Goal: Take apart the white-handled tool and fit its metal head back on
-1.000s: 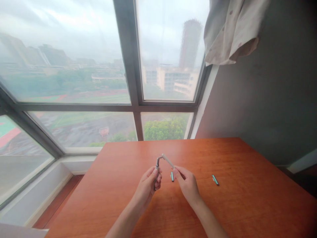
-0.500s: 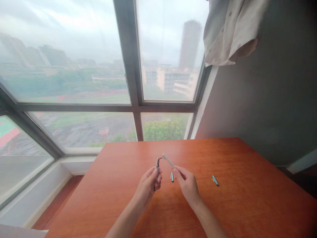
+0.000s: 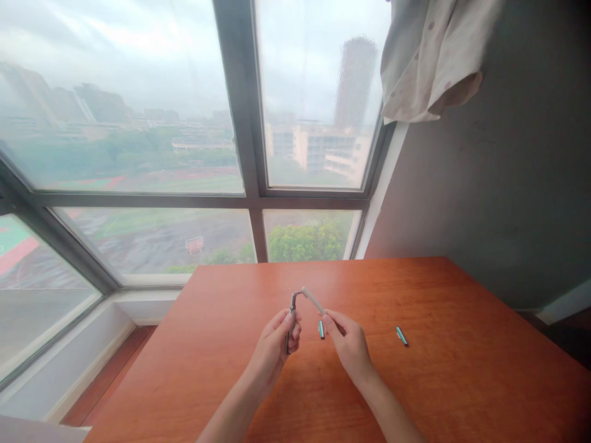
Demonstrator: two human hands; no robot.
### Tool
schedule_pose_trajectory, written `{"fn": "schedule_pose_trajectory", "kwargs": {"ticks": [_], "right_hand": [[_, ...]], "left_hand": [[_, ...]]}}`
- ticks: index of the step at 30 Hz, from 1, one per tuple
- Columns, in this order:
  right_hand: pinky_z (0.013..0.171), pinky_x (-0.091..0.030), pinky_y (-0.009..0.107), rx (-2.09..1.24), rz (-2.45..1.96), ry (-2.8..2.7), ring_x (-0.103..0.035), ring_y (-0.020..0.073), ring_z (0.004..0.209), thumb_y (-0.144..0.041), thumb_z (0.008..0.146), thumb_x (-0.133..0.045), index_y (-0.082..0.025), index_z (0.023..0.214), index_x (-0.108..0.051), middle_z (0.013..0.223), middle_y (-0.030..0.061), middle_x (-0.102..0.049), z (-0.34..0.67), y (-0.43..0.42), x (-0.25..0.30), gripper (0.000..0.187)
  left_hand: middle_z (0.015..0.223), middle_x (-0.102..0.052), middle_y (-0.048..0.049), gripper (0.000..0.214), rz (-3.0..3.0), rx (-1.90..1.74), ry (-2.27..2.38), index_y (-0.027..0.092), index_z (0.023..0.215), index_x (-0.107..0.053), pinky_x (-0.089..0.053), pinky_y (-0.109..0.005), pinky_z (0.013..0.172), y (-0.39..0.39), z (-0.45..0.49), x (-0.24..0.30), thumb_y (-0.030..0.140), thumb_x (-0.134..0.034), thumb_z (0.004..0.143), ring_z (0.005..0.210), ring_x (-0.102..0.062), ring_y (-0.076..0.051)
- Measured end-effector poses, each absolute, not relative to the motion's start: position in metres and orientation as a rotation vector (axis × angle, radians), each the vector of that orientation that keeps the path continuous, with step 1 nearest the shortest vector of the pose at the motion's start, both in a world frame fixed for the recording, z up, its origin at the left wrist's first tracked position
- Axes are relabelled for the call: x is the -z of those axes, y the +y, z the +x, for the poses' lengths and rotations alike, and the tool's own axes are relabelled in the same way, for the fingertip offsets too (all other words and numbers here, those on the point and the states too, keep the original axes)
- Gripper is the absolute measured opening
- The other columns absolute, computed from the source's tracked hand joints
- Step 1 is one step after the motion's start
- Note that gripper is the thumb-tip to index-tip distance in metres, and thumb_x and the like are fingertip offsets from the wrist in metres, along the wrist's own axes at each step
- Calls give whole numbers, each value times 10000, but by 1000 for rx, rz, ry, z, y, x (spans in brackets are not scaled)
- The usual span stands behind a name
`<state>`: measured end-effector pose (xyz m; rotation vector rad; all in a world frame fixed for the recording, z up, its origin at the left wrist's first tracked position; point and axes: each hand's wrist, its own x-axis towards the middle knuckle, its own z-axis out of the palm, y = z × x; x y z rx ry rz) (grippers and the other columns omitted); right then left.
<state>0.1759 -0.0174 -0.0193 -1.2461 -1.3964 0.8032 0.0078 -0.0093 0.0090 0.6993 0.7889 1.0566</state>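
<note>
1. At far left, beyond the table edge: window panes (image 3: pixel 124 123) in a dark frame, hazy city and green grounds outside, a pale sill below.
2. Left of centre, above the wooden table (image 3: pixel 462 381): left hand (image 3: pixel 277 344) raised off the surface, fingers curled tight round a metal razor handle (image 3: pixel 290 320) — handle upright, its bent top pointing right.
3. At centre, joined to that bent top: pale razor head (image 3: pixel 314 300), slanting down to the right, pinched at its lower end by the fingertips of the right hand (image 3: pixel 348 344) — clenched on the head, well clear of the tabletop.
4. Between the two hands, flat on the wood: small teal blade cartridge (image 3: pixel 321 329), just beside the right thumb, whether touching it cannot be told.
5. Further right, well apart from both hands: second teal cartridge (image 3: pixel 401 335), lying aslant on the table.
6. Top right, against the grey wall (image 3: pixel 508 184): pale cloth (image 3: pixel 429 61) hanging beside the window.
</note>
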Motion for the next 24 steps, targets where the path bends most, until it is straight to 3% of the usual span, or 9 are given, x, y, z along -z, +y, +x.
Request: {"fn": "schedule_pose_trajectory", "kwargs": {"ticks": [24], "right_hand": [[590,-482,237,-823,-1252,-1417,-603,166,608,-492,899,-479,-124,974,-734,678,48,-657,176,-16,19,454]], "left_hand": [[583,-478,50,337,714,-1067,790,158,832,-590,-231,-177,458,-11,8,-11,443,-731,720,466,-338,-45]]}}
